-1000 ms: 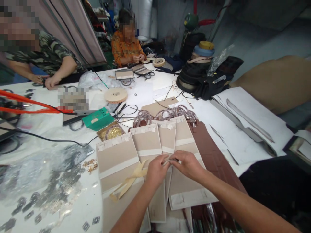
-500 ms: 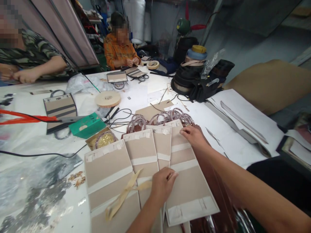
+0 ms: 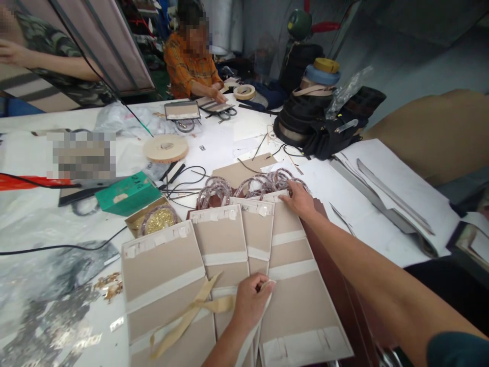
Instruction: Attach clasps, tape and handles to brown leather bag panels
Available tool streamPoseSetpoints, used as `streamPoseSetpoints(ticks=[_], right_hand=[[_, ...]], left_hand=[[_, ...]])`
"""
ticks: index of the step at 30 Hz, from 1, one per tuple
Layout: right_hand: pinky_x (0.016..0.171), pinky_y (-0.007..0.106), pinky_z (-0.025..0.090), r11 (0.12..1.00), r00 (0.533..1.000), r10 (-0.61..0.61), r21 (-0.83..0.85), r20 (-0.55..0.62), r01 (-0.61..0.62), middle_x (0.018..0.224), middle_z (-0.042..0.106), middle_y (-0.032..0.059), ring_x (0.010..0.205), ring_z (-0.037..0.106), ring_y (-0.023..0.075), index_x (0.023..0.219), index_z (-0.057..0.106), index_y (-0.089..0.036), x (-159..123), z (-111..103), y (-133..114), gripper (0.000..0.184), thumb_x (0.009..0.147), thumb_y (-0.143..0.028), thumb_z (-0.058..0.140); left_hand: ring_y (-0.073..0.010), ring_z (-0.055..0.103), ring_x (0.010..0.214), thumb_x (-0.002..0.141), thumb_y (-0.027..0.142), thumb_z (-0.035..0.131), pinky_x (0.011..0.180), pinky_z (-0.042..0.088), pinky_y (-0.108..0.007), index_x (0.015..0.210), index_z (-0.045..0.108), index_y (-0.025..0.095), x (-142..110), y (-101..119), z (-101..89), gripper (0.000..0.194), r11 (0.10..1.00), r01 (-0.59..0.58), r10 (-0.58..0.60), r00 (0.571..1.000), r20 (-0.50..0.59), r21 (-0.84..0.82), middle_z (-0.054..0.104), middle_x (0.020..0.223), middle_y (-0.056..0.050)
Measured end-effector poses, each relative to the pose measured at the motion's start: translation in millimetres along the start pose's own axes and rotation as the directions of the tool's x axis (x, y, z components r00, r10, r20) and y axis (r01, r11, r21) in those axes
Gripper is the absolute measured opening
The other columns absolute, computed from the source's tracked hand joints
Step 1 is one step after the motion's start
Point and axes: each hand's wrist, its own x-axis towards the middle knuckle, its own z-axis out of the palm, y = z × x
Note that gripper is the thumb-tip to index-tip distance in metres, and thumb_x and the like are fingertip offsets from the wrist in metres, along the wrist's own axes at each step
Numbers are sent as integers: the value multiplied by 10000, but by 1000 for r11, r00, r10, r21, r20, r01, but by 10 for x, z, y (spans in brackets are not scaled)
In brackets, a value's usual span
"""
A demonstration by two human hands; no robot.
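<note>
Several beige panels with white bands lie fanned in front of me, with coiled brownish handles along their far ends. My right hand grips the far edge of the rightmost beige panel, thumb on top, fingers beside the handles. My left hand is closed in a pinch over the middle of the fan. A thin pale edge shows between its fingertips, seemingly the lifted side of a panel. A crumpled yellowish tape strip lies across the left panels and reaches my left wrist.
Left of the panels are a green box, an open box of gold bits and a tape roll. Black bags stand at the back right; stacked sheets lie right. Two people sit across the table.
My right hand has shifted farther over the panel's far edge toward the handles. A pale edge now shows raised in my left fingertips. The view has shifted slightly; the co-workers' arms have moved.
</note>
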Motion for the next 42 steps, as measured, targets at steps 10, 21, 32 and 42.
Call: streamPoseSetpoints(ticks=[10,21,32,42], right_hand=[[749,331,468,983,992,30,184,-122,-8,860,690,10,747,600,204,1216,690,-262,-310,-449,-86,394,864,-430,635],[761,356,477,928,933,292,299,-210,-223,855,699,34,783,639,225,1237,679,-214,-1135,-920,850,494,827,-482,611],[906,415,499,938,883,272,312,-383,-154,1048,684,104,933,630,249,1252,663,-169,-1637,-1219,627,500,873,-493,624],[748,274,462,890,904,-354,384,239,247,870,726,0,807,658,167,934,779,-262,-2536,-1211,-582,158,897,-175,653]], left_hand=[[-146,539,721,791,252,594,673,418,-254,905,697,172,-135,104,-40,173,984,-89,102,991,82,-156,611,793,3],[-195,606,772,825,305,564,757,476,-316,956,714,177,-353,219,89,237,987,-159,160,981,114,-21,685,808,-28],[-162,580,672,789,392,691,712,454,-290,1449,549,124,-532,662,142,725,992,-128,129,990,51,-17,641,712,34],[-188,680,830,843,309,688,820,508,-298,1235,737,216,-534,881,207,406,904,-340,332,940,74,259,761,888,-10]])
